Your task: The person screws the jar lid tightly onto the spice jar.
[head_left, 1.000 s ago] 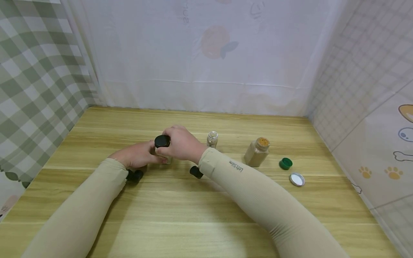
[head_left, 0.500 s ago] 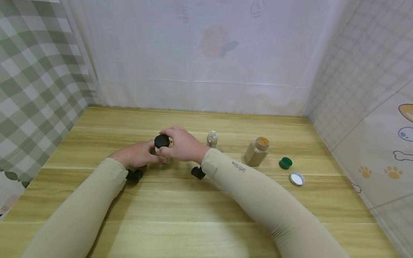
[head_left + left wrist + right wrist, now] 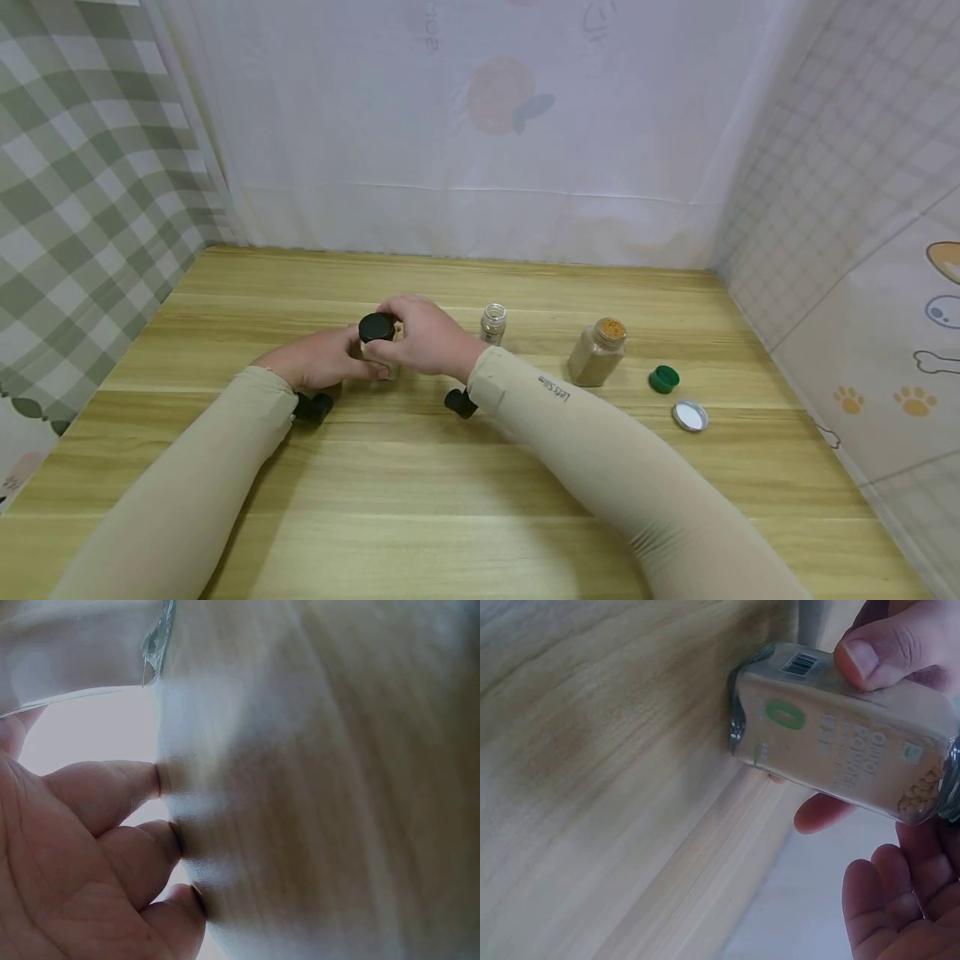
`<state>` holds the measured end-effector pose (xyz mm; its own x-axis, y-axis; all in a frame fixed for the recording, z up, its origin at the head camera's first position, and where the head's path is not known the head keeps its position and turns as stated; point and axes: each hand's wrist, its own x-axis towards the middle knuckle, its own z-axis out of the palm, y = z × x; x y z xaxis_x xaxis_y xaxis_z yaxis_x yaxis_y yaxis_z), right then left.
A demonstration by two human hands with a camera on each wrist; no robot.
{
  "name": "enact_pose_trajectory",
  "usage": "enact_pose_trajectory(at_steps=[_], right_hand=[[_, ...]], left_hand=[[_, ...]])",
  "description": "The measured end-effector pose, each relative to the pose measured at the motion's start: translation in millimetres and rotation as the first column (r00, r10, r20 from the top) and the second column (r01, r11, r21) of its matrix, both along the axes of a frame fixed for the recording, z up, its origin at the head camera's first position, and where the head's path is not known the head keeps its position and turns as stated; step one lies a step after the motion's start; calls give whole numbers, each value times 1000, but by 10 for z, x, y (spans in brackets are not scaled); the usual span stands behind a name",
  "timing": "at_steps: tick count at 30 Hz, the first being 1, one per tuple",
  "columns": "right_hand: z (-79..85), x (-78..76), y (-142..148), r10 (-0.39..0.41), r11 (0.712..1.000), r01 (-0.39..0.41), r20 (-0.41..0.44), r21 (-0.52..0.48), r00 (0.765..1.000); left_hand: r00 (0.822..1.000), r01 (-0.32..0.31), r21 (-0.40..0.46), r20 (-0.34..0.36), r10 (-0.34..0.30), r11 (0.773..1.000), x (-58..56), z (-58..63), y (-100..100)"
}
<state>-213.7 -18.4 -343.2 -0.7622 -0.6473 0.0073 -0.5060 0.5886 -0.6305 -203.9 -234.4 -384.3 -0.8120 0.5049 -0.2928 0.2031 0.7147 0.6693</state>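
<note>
A square glass jar of onion powder [image 3: 802, 735] stands on the table, topped by a black lid [image 3: 377, 327]. Around its body my left hand [image 3: 318, 358] holds it, the thumb pressed on the label side in the right wrist view. In the left wrist view the other fingers [image 3: 142, 862] reach down to the wood beside the jar's base. Thumb and fingers of my right hand [image 3: 435, 333] grip the lid's side from the right. The jar's lower part is mostly hidden by the hands in the head view.
Right of the hands stand a small lidless clear glass bottle [image 3: 492, 323] and a lidless jar of tan powder [image 3: 596, 354]. Further right lie a green cap [image 3: 664, 380] and a white-lined round lid [image 3: 690, 416]. Patterned cloth walls enclose the wooden table [image 3: 405, 500].
My right thumb and fingers have shifted a little around the lid, and the right forearm has turned slightly. The left hand and jar stay in place.
</note>
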Motion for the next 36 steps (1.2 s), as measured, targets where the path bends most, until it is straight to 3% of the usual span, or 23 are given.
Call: enact_pose_trajectory(at_steps=[5,12,20,28,32,36], right_hand=[[-22,-8,15,16,1000,-16,-6,-8,1000],[-32,-6,24,59,998,-59,-4,1,998],[-71,11,13,29,998,-28,18,-51,999],[-109,29,30,-7,991,22,113,-130,994],[-124,29,47,6,987,18,151,-157,989],[-149,20,49,32,985,-10,125,-170,992]], left_hand=[[1000,0,-16,-10,0,1000,4,6,2],[999,-16,-11,29,16,1000,4,6,0],[1000,-18,-19,18,19,1000,4,4,3],[1000,-15,-25,12,15,1000,2,-1,2],[1000,-18,-18,16,18,1000,2,-8,0],[999,-20,-3,35,20,1000,-2,-11,-4]])
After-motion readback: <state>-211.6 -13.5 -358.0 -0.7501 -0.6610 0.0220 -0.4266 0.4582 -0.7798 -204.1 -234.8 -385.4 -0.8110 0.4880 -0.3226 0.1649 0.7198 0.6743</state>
